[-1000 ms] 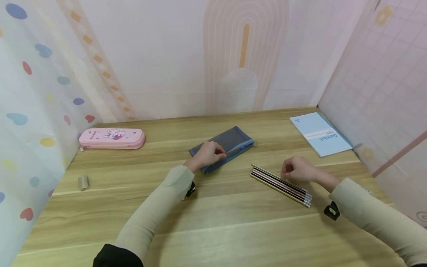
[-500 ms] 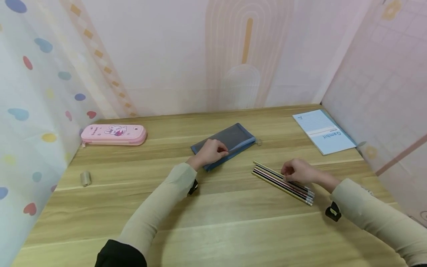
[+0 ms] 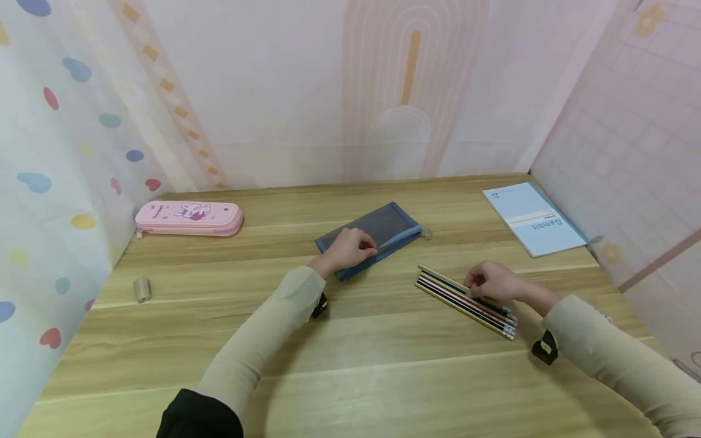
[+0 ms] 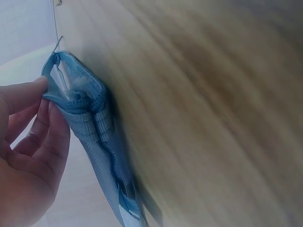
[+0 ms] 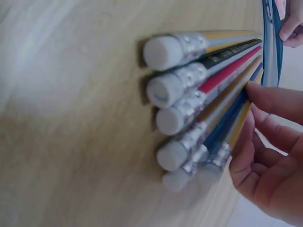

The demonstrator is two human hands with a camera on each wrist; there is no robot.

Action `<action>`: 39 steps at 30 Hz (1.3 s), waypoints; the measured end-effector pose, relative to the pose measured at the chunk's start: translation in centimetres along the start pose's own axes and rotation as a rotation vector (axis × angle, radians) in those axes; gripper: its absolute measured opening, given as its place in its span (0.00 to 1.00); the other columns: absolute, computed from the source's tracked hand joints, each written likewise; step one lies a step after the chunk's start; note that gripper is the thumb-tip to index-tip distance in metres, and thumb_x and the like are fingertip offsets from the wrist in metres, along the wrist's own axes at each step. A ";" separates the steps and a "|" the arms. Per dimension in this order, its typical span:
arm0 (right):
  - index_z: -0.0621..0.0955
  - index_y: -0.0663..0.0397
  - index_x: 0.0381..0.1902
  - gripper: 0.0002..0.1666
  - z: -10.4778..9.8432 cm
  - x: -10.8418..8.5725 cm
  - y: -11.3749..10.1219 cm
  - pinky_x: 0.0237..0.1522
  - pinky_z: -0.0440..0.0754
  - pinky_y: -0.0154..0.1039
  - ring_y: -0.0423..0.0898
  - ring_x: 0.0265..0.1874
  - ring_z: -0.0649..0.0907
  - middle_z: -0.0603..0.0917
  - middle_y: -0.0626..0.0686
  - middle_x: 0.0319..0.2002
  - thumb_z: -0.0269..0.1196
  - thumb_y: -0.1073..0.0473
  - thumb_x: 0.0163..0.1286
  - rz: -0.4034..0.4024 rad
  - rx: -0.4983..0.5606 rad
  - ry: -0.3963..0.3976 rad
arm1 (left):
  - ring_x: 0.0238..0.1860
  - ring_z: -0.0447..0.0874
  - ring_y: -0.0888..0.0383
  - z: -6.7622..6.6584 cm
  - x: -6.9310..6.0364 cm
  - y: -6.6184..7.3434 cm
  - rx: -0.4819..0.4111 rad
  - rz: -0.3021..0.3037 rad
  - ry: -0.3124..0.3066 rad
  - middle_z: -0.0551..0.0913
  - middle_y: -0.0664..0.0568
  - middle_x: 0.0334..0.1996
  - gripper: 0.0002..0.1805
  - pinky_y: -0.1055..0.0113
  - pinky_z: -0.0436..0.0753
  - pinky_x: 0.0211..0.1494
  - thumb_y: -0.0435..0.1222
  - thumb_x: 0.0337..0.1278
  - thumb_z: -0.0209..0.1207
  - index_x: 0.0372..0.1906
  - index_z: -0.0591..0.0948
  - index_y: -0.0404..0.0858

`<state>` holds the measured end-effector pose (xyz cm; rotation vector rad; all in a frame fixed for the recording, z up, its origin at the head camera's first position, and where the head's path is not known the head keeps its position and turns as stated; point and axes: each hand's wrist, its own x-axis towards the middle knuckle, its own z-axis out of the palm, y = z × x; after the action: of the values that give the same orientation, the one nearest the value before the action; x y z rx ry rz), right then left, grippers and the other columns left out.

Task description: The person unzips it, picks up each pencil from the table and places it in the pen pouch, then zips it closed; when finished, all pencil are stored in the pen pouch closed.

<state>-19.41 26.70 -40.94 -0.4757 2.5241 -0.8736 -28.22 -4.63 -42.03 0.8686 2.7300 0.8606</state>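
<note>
A blue mesh zip pouch (image 3: 387, 224) lies slantwise mid-table. My left hand (image 3: 349, 249) pinches its near edge between thumb and fingers; in the left wrist view the pouch's opening (image 4: 71, 82) gapes slightly beside the thumb. To the right lies a row of several striped pencils (image 3: 457, 304), white eraser ends toward me. My right hand (image 3: 495, 282) is over the far side of that row. Seen from the right wrist, thumb and index finger pinch a yellow pencil (image 5: 239, 127) at the row's edge, close against a blue pencil (image 5: 227, 116). The fingertips partly hide both.
A pink pencil case (image 3: 188, 218) with a rabbit print lies at the back left. A small beige cylinder (image 3: 142, 290) stands nearer on the left. At the back right is a light blue notebook (image 3: 537, 219). Fabric-covered walls (image 3: 274, 109) border the wooden table (image 3: 350, 377).
My right fingers have come down onto the far pencils, and a narrow gap has opened between the far pencil and the others at their tips. My left hand stays on the pouch.
</note>
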 end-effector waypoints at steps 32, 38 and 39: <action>0.65 0.68 0.58 0.26 4.6 2.9 -4.8 0.31 0.79 0.32 0.37 0.27 0.80 0.83 0.45 0.30 0.56 0.67 0.62 -0.025 0.860 0.378 | 0.27 0.78 0.60 -0.1 0.3 0.0 -0.032 0.016 0.065 0.83 0.49 0.28 0.08 0.72 0.75 0.31 0.37 0.54 0.57 0.33 0.84 0.38; 0.63 0.60 0.61 0.29 5.5 3.6 -5.6 0.30 0.80 0.32 0.37 0.26 0.81 0.83 0.48 0.32 0.55 0.68 0.62 0.036 0.929 0.438 | 0.27 0.77 0.60 0.0 0.5 0.4 -0.037 0.009 0.069 0.83 0.49 0.28 0.08 0.72 0.75 0.31 0.37 0.54 0.57 0.33 0.84 0.38; 0.62 0.61 0.61 0.29 5.6 3.8 -5.7 0.30 0.80 0.32 0.37 0.26 0.81 0.83 0.48 0.31 0.55 0.69 0.61 0.035 0.945 0.439 | 0.27 0.77 0.60 0.1 0.6 0.4 -0.035 0.008 0.070 0.83 0.49 0.28 0.08 0.72 0.75 0.31 0.37 0.54 0.57 0.33 0.84 0.38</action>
<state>-18.86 17.95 -42.28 0.0856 2.0798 -2.1450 -28.47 -4.03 -41.84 0.8590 2.7631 0.9548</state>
